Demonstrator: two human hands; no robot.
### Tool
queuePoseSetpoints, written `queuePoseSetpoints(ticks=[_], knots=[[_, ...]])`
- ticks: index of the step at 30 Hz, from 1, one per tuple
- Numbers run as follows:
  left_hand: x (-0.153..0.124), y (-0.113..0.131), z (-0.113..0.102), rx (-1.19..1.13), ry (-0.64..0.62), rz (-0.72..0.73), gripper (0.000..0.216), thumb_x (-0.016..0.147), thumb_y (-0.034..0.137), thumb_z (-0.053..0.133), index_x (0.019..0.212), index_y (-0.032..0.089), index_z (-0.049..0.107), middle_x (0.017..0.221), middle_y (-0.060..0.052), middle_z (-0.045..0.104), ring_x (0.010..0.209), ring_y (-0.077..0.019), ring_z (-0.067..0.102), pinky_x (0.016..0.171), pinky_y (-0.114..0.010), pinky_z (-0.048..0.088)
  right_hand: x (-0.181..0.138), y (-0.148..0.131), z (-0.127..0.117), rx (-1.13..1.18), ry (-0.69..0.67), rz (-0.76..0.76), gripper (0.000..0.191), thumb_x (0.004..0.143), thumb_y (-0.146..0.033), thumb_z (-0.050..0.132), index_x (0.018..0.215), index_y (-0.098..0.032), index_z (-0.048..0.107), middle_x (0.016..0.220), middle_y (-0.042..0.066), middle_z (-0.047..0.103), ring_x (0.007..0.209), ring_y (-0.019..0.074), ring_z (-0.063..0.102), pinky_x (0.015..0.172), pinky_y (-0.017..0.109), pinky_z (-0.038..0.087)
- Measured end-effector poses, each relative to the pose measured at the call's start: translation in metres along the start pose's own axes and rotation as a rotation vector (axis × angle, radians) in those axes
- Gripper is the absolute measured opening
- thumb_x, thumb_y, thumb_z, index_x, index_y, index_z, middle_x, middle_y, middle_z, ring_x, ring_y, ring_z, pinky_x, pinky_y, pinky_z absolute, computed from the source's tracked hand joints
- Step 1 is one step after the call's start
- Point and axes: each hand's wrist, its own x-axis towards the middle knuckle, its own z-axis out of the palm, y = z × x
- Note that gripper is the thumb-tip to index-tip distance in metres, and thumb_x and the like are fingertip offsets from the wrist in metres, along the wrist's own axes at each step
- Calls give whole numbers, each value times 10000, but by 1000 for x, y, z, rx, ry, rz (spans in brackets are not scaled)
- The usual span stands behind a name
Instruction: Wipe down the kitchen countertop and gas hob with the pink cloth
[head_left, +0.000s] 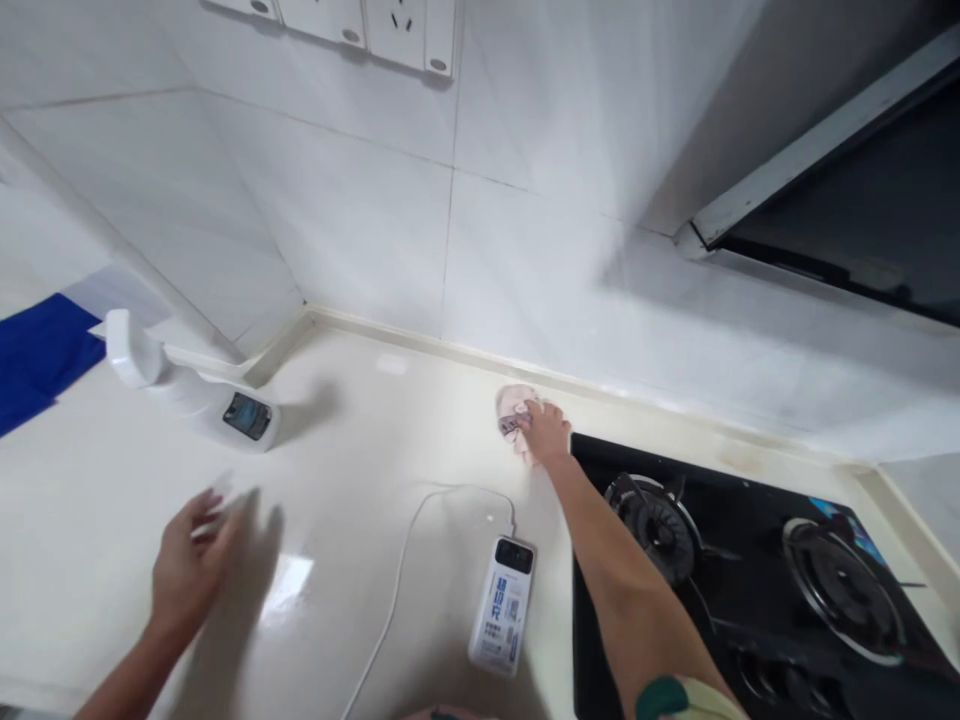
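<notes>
My right hand (pixel 546 432) presses a small pale pink cloth (pixel 514 402) with a darker patterned band onto the cream countertop (pixel 337 560), close to the back wall and the stove's left corner. Its fingers are bent over the cloth's right side. My left hand (pixel 191 560) hovers above the counter at the left, holding nothing, with its fingers loosely curled and apart. Beyond it, a white spray bottle (pixel 199 400) with a dark label stands on the counter.
A white power bank (pixel 504 605) with a white cable (pixel 401 580) lies at front centre. On the right is a black gas stove (pixel 720 600) with two burners. Blue cloth-like material (pixel 45 360) is at far left. Sockets (pixel 397 25) and a dark framed panel (pixel 847 200) are on the wall.
</notes>
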Motion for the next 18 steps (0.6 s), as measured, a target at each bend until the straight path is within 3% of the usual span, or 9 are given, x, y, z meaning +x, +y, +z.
queuePoseSetpoints(ticks=[3, 5, 8, 11, 14, 18], knots=[[-68, -26, -2, 73, -59, -5, 564, 836, 812, 546, 1153, 362, 666, 1111, -21, 756, 971, -326, 728, 906, -503, 647, -28, 34, 6, -48, 8, 4, 519, 1067, -402, 533, 1570, -272, 538, 1638, 172, 455, 1475, 333, 354, 1177, 506, 285], [-111, -35, 2, 71, -153, 131, 424, 844, 739, 577, 963, 359, 723, 988, -32, 789, 987, -368, 729, 937, -535, 619, -56, 42, 17, -68, 11, -17, 507, 1057, -412, 563, 1546, -279, 565, 1634, 158, 469, 1467, 326, 366, 1184, 488, 278], [-162, -24, 18, 19, -376, 372, 363, 920, 611, 552, 940, 329, 780, 993, -83, 810, 986, -358, 728, 920, -483, 587, -91, 41, 33, -80, 25, -18, 513, 1052, -459, 574, 1531, -276, 583, 1582, 167, 511, 1393, 341, 419, 1131, 494, 323], [-194, 19, 48, 55, -565, 505, 364, 961, 536, 551, 1176, 338, 768, 1043, -83, 802, 957, -321, 722, 910, -450, 563, -108, 37, 39, -68, 40, -8, 513, 1043, -494, 585, 1506, -274, 603, 1478, 175, 573, 1312, 349, 462, 1061, 491, 371], [-211, 76, 87, 105, -708, 608, 595, 949, 550, 616, 1487, 295, 617, 1225, -125, 768, 1070, -337, 709, 994, -482, 532, -114, 36, 39, -41, 54, -1, 485, 1038, -504, 597, 1467, -280, 626, 1405, 157, 611, 1274, 333, 492, 1023, 455, 401], [-229, 136, 127, 263, -816, 674, 846, 884, 544, 720, 1618, 187, 498, 1327, -217, 699, 1177, -430, 666, 1026, -584, 498, -122, 44, 35, -11, 77, 4, 433, 1064, -480, 556, 1430, -263, 640, 1377, 129, 629, 1232, 283, 535, 990, 383, 425]])
